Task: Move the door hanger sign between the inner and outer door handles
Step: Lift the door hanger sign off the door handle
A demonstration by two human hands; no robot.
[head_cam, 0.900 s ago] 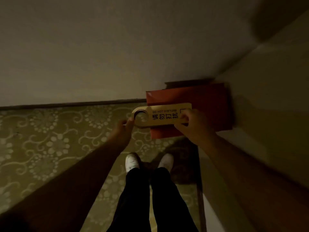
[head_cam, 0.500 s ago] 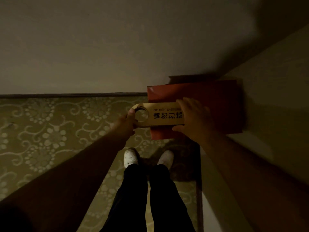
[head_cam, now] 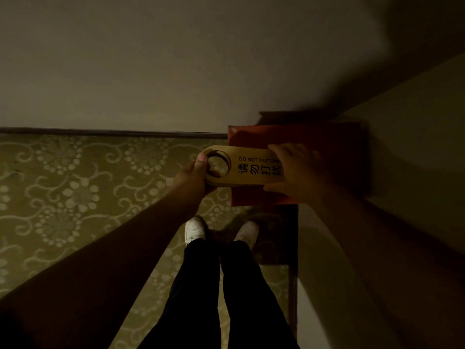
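**Below the head camera, two hands share one door hanger sign**

Above the patterned carpet (head_cam: 75, 197), the door hanger sign (head_cam: 241, 167) lies flat and lengthwise from 9 o'clock to 3 o'clock, held in the air between both hands. It is a pale wooden strip with a round hole at its 9 o'clock end and black lettering, "DO NOT DISTURB" over Chinese characters, toward its 3 o'clock end.

The left hand (head_cam: 193, 177) has its grip closed on the holed end: the thumb presses the rim of the hole from the top side, and the other fingers wrap beneath, out of sight. The right hand (head_cam: 299, 172) clamps the lettered end, fingers spread over the upper edge and the thumb pressed along the lower edge, covering the last letters of the print.

Behind the sign, toward 3 o'clock, a red panel (head_cam: 327, 142) stands against the pale wall (head_cam: 176, 59); the lighting is too dim to tell what it is. At 6 o'clock, two white shoes (head_cam: 195, 229) and dark trouser legs (head_cam: 201, 285) stand on the carpet.
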